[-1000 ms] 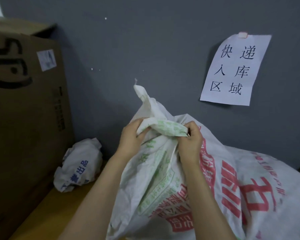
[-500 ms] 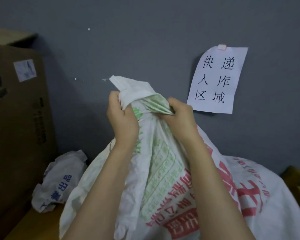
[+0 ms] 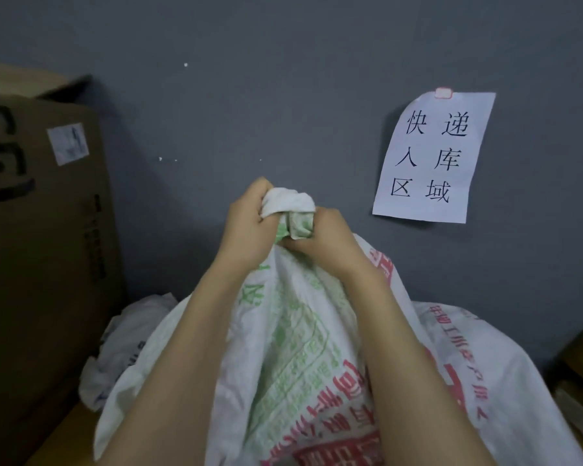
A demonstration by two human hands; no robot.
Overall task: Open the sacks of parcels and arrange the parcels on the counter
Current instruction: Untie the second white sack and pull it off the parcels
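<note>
As left hand (image 3: 246, 227) and right hand (image 3: 329, 238) grip the sack (image 3: 293, 334), sign (image 3: 431, 156) reads 快递入库区域.

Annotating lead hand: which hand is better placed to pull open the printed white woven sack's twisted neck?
Probably left: the left hand grips the bunched white end of the green-and-red-printed woven sack; the right hand pinches the green-printed fold beside it.

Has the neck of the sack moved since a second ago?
Yes, upward. The sack neck was below the bottom edge of the paper sign; now, gripped by the left hand and right hand, it is level with its lowest characters.
</note>
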